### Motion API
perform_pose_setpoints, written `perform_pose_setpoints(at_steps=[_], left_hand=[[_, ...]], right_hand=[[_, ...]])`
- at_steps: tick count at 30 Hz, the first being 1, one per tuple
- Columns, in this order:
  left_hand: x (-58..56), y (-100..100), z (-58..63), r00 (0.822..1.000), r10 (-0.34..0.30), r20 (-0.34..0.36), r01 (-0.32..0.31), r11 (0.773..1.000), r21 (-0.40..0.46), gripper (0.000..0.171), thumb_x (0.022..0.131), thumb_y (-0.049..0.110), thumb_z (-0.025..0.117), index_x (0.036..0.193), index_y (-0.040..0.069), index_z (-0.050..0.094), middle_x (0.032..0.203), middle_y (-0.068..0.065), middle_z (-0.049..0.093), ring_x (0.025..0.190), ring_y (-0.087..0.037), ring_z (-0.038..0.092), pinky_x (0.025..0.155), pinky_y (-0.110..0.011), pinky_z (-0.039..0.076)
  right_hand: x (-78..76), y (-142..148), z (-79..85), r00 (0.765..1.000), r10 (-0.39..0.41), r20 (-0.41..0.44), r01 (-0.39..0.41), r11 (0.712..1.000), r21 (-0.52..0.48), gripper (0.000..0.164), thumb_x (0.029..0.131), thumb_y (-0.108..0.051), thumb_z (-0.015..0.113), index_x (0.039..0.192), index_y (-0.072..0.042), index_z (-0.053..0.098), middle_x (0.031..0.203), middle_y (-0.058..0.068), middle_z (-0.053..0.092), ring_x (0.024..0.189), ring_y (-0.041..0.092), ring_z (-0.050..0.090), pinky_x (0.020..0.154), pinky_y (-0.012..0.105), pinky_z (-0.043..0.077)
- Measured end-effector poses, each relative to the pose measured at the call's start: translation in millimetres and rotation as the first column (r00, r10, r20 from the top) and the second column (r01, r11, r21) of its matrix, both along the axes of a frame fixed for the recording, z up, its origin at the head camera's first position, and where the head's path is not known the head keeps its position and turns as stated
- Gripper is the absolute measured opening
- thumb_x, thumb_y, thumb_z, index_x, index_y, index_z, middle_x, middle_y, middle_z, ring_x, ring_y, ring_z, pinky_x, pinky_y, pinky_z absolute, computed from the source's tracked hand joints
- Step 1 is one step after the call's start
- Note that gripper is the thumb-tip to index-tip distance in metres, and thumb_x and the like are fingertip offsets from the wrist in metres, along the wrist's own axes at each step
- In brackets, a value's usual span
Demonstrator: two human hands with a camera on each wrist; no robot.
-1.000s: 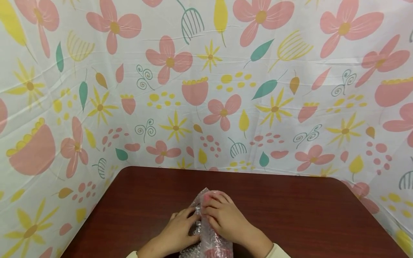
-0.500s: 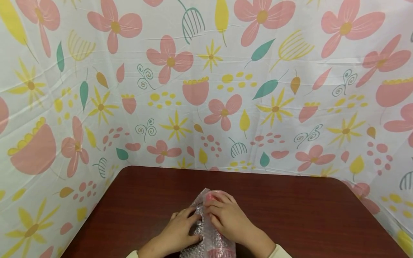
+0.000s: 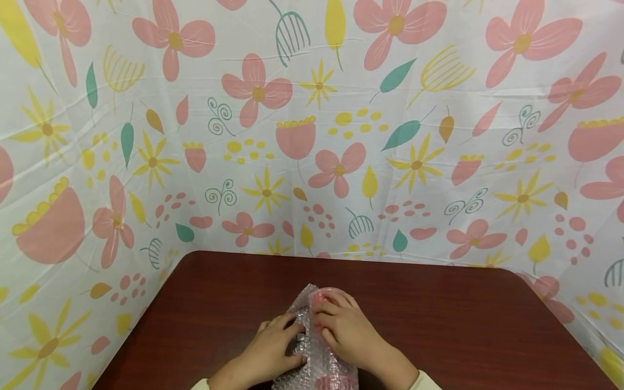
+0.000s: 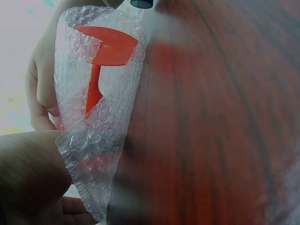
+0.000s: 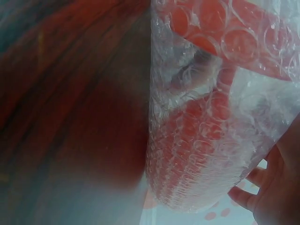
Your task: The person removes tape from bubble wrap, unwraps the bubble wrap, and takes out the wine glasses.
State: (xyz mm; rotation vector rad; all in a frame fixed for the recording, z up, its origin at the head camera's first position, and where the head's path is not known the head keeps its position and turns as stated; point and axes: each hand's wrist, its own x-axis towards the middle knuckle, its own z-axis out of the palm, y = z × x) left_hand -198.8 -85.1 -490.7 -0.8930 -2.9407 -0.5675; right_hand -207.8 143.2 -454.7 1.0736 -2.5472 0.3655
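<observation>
A red object (image 4: 115, 47) with a wide flat end and a narrow stem lies inside clear bubble wrap (image 3: 298, 355); its exact kind is hidden by the layers. My left hand (image 3: 270, 346) holds the wrap's left side, fingertips and thumb spread along it. In the left wrist view a thumb (image 4: 28, 173) lies over the lower part of the wrap. My right hand (image 3: 348, 333) grips the roll from its right side, fingers bent over the far end. Through the plastic in the right wrist view, the red stem (image 5: 225, 86) shows.
The dark red-brown wooden table (image 3: 463, 325) extends on both sides of the hands. A white cloth with a floral print (image 3: 312, 162) hangs behind and to the sides of the table. A small dark cylindrical end (image 4: 142, 3) shows at the top of the left wrist view.
The right hand and the wrapped roll have shifted slightly to the right, showing more wrap between the hands. The left hand has stayed nearly in place.
</observation>
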Motion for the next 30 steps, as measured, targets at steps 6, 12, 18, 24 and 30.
perform_pose_setpoints(at_steps=[6,12,18,24,30], left_hand=[[0.1,0.5,0.2,1.0,-0.001,-0.022,0.002,1.0,0.011,0.053,0.085,0.047,0.075,0.128,0.02,0.064,0.144,-0.013,0.056,0.132,-0.034,0.054,0.098,-0.055,0.043],[-0.2,0.3,-1.4,1.0,0.009,0.001,-0.009,1.0,0.01,0.054,0.085,0.05,0.074,0.13,0.02,0.064,0.145,-0.012,0.054,0.133,-0.034,0.052,0.101,-0.056,0.042],[1.7,0.6,-0.4,1.0,0.0,-0.011,0.0,1.0,0.02,0.054,0.084,0.05,0.075,0.128,0.021,0.064,0.144,-0.013,0.056,0.132,-0.034,0.053,0.1,-0.056,0.042],[2.9,1.1,0.5,1.0,-0.007,-0.019,0.007,1.0,0.026,0.054,0.084,0.049,0.075,0.128,0.02,0.064,0.143,-0.013,0.056,0.132,-0.035,0.054,0.099,-0.056,0.043],[2.7,1.7,0.7,1.0,-0.002,-0.012,0.002,1.0,0.022,0.053,0.084,0.048,0.075,0.128,0.02,0.064,0.143,-0.013,0.056,0.133,-0.035,0.053,0.1,-0.057,0.042]], right_hand=[[0.2,1.4,0.2,1.0,-0.013,0.0,0.013,1.0,-0.011,0.017,0.09,-0.014,0.063,0.1,-0.021,0.076,0.117,-0.008,0.07,0.135,0.031,0.05,0.114,0.057,0.035],[1.0,3.4,1.1,0.998,-0.027,0.048,0.027,1.0,-0.005,0.017,0.093,-0.013,0.061,0.101,-0.02,0.074,0.119,-0.007,0.071,0.136,0.03,0.052,0.116,0.056,0.033],[1.6,5.1,0.2,1.0,-0.02,0.024,0.021,1.0,-0.013,0.018,0.092,-0.013,0.061,0.101,-0.021,0.074,0.116,-0.008,0.071,0.134,0.029,0.053,0.115,0.056,0.034],[0.9,7.8,-0.5,1.0,-0.004,-0.009,0.003,0.999,-0.043,0.018,0.089,-0.012,0.065,0.099,-0.021,0.076,0.114,-0.008,0.07,0.132,0.029,0.052,0.112,0.057,0.037],[0.7,9.6,0.7,0.999,-0.015,0.032,0.017,0.998,-0.059,0.017,0.091,-0.012,0.064,0.099,-0.019,0.077,0.115,-0.006,0.071,0.134,0.03,0.05,0.113,0.057,0.036]])
